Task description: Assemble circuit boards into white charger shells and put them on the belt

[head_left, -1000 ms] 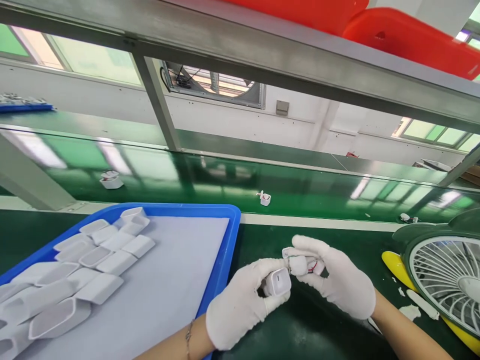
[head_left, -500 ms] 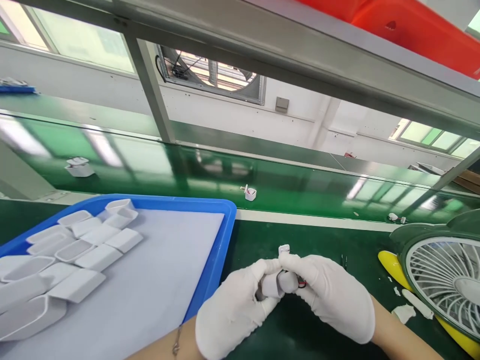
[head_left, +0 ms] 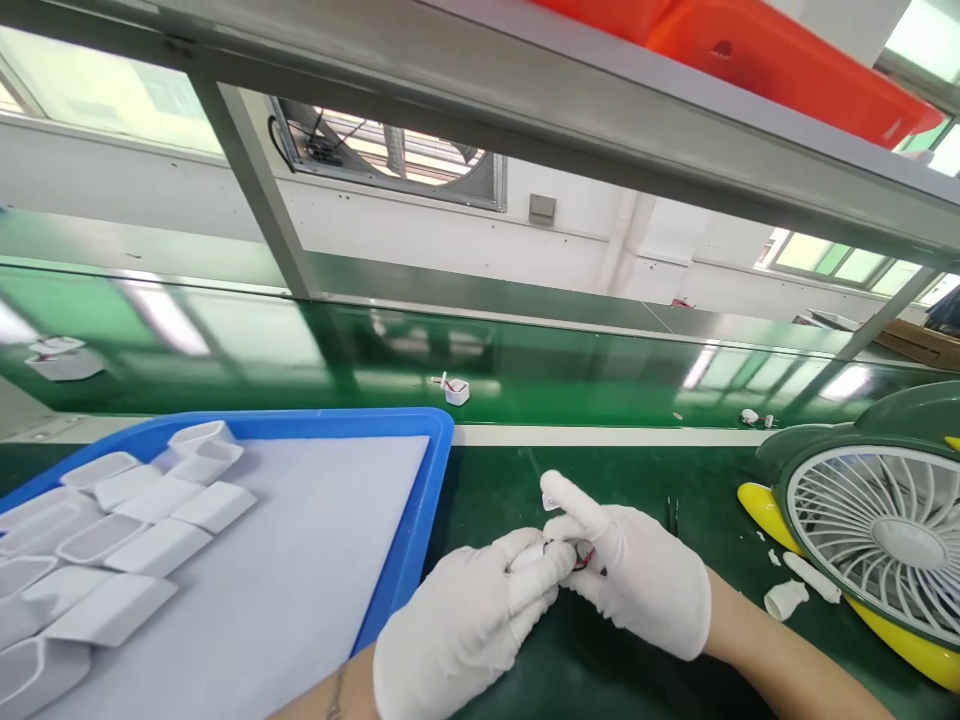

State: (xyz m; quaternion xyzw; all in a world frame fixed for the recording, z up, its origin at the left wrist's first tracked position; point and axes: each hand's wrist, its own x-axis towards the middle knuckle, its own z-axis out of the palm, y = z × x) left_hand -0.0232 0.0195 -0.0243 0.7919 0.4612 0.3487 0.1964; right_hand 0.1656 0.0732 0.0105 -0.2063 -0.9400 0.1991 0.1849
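My left hand [head_left: 476,610], in a white glove, is closed round a small white plastic part that its fingers mostly hide. Against its fingertips presses my right hand [head_left: 637,575], also gloved, pinching the same part where thin red and black wires [head_left: 583,556] show. My right index finger points up and away, with a small white tab [head_left: 551,502] beneath its tip. Both hands are above the dark green bench, right of the blue tray [head_left: 442,435]. How the pieces join inside my fingers is hidden.
White open-ended sleeves [head_left: 154,545] lie in rows on the tray's left side. A green and yellow fan [head_left: 892,530] stands at right, with white scraps [head_left: 786,600] and dark tweezers [head_left: 672,515] nearby. A small wired white part [head_left: 456,391] sits on the back ledge.
My left fingers have folded over the white part, covering more of it. My right index finger has lifted and straightened. The whole view has shifted slightly to the right.
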